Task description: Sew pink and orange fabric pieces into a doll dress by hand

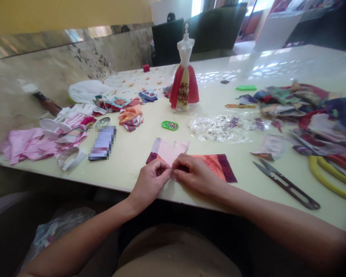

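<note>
Close to the table's front edge, my left hand (154, 177) and my right hand (194, 174) meet, thumbs and fingertips pinched together. Between them they grip the edge of a piece of fabric (173, 148), pale pink with a dark red and orange border at its left. Any pin or needle at the fingertips is too small to make out. Beside and partly under my right hand lies an orange fabric piece (212, 163) with a dark maroon end. Thread snips (286, 184) rest to the right, apart from my hand.
A small dress form (185, 73) in a red and cream skirt stands behind. A green dish (170, 125) and a clear beaded plastic bag (222, 127) lie nearer. Pink cloth (25, 144), a tape roll (68, 157) and a phone (103, 142) sit left; yellow-handled scissors (331, 179) and scraps (294, 98) right.
</note>
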{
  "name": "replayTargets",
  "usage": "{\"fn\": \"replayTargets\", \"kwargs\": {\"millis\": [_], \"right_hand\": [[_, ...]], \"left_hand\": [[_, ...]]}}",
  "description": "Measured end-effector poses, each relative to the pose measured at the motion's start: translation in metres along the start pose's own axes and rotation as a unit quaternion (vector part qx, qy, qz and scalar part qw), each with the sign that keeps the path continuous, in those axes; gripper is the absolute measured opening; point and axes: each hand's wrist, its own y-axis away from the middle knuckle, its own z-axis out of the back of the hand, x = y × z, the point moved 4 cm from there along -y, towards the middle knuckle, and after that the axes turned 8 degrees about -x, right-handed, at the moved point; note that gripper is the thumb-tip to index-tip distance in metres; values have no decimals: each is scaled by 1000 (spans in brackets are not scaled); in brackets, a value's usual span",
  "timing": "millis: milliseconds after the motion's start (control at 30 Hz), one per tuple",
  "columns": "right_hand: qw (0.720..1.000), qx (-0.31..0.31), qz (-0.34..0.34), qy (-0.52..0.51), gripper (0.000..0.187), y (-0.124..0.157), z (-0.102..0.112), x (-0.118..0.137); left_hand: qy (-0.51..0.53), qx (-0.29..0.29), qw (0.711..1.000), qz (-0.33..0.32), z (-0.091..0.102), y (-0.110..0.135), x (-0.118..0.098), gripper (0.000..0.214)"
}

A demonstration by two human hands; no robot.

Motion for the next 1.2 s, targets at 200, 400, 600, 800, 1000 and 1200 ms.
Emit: {"fn": "replayTargets", "kwargs": {"millis": [200, 400, 600, 800, 1000, 1200], "right_hand": [[1000, -8, -5, 0, 11, 0, -2, -1], [1000, -13, 3, -10, 13, 0, -1, -2], [1000, -14, 7, -9, 15, 0, -2, -3], [1000, -15, 13, -7, 15, 0, -1, -2], [1000, -11, 6, -9, 15, 0, -2, -2], [1000, -11, 13, -15, 15, 0, -2, -2]], "left_hand": [[-11, 1, 1000, 8, 1, 1, 2, 13], [-39, 4, 999, -15, 0, 0, 0, 15], [-43, 4, 999, -30, 1, 1, -1, 17], [-33, 1, 999, -24, 1, 2, -1, 17], [-29, -2, 999, -21, -1, 2, 1, 17], [-29, -2, 999, -33, 0, 2, -1, 17]]}}
